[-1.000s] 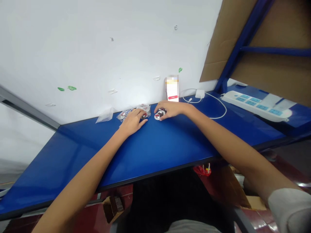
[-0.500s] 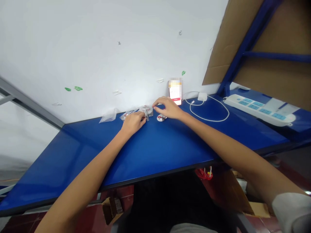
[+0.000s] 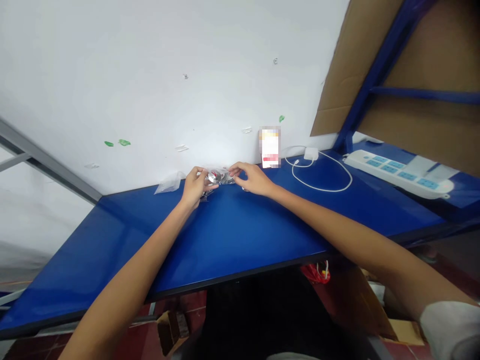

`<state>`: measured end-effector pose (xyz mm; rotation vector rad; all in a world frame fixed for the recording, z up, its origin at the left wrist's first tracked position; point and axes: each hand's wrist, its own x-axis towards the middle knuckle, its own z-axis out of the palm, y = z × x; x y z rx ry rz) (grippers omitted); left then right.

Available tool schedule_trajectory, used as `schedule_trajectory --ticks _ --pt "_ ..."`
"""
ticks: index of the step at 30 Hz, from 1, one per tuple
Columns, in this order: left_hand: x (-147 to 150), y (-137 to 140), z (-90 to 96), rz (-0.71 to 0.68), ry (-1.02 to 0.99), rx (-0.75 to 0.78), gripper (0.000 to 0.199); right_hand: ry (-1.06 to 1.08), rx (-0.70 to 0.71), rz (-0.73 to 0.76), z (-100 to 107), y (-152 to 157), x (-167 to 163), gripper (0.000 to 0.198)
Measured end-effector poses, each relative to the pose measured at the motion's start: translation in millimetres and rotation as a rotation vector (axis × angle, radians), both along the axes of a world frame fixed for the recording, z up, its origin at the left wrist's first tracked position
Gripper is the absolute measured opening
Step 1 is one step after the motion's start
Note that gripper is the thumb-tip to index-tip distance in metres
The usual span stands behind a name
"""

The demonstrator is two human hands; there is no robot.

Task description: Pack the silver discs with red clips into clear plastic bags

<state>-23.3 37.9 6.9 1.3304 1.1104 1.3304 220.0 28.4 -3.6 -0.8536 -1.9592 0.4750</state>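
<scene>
A small clear plastic bag (image 3: 215,176) with shiny round silver-and-red pieces in it is stretched between my hands near the wall. My left hand (image 3: 193,187) grips the bag's left end, thumb and fingers closed on it. At the other end, my right hand (image 3: 255,179) has its fingertips bent in and pinched on the bag's edge. Another packet (image 3: 205,195) pokes out beneath my left hand, mostly covered. Just under my right fingers shows a sliver of a light round piece (image 3: 244,189). Left of my left hand lies a thin clear bag (image 3: 169,182).
A lit phone (image 3: 270,148) leans upright on the white wall (image 3: 150,75). To its right are a white charger (image 3: 311,153) with a looped cable (image 3: 318,190) and a power strip (image 3: 399,172). The blue table's dark front edge (image 3: 240,270) runs below my forearms.
My left hand has shifted slightly left and lifted the bag of round pieces. My right hand has come to the bag's right end and closed on it. The view has tilted slightly upward.
</scene>
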Motion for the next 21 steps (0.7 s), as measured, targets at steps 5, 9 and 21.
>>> schedule_trajectory --ticks 5,9,21 --pt "7.1 -8.3 5.6 -0.106 -0.116 -0.081 0.016 -0.048 0.064 -0.075 0.9 -3.7 -0.9 0.036" --pt "14.2 -17.6 5.0 -0.242 -0.005 -0.053 0.027 -0.077 0.082 -0.072 4.8 -8.9 -2.2 0.043" --pt "0.2 -17.4 20.1 -0.414 0.134 -0.016 0.065 0.409 -0.504 -0.027 10.3 -8.3 -9.2 0.018"
